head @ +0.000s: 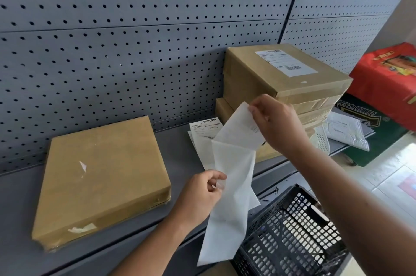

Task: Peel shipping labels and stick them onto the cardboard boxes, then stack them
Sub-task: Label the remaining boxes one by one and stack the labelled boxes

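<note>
A flat cardboard box with no label lies on the grey shelf at the left. My left hand pinches the edge of a long white backing strip that hangs down in front of the shelf. My right hand grips the top of a shipping label, held up and partly pulled away from the strip. Behind my right hand stands a stack of cardboard boxes; the top one carries a stuck label. More loose labels lie on the shelf between box and stack.
A grey pegboard wall backs the shelf. A black plastic crate sits below the shelf's front edge at the right. White padded mailers, a dark green box and a red box are at the far right.
</note>
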Action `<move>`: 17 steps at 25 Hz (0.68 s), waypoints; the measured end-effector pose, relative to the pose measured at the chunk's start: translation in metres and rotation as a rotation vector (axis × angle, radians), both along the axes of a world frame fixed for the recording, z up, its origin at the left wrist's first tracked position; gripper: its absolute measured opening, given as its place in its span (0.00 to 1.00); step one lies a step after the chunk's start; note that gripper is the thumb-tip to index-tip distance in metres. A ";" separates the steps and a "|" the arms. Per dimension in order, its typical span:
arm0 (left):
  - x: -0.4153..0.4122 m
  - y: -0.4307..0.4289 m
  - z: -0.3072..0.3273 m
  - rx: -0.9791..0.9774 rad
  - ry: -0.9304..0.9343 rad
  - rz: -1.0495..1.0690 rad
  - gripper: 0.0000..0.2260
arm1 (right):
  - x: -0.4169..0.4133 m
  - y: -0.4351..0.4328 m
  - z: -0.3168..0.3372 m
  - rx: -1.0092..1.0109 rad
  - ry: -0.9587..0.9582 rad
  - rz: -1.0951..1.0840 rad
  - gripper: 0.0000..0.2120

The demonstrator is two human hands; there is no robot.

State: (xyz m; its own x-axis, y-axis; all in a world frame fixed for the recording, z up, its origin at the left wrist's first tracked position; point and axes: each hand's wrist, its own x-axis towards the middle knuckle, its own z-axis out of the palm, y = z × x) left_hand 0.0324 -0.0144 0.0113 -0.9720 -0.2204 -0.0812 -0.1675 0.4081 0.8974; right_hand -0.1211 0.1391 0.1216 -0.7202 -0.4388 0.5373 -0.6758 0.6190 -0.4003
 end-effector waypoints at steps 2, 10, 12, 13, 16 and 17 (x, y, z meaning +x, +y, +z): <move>-0.001 0.000 -0.002 -0.011 -0.017 0.004 0.11 | -0.004 0.000 0.011 -0.044 0.049 -0.026 0.05; 0.002 -0.001 -0.010 -0.044 -0.114 0.023 0.11 | -0.009 -0.003 0.050 -0.173 0.246 -0.073 0.06; 0.003 -0.002 -0.012 -0.068 -0.145 0.013 0.11 | -0.009 -0.002 0.061 -0.219 0.249 -0.081 0.07; 0.004 -0.002 -0.013 -0.075 -0.163 0.003 0.11 | -0.009 -0.001 0.066 -0.245 0.236 -0.079 0.07; 0.007 -0.005 -0.011 -0.078 -0.225 -0.045 0.13 | -0.001 0.002 0.079 -0.317 0.206 -0.043 0.07; 0.008 -0.006 -0.008 -0.077 -0.233 -0.059 0.13 | 0.004 0.002 0.081 -0.329 0.205 -0.022 0.07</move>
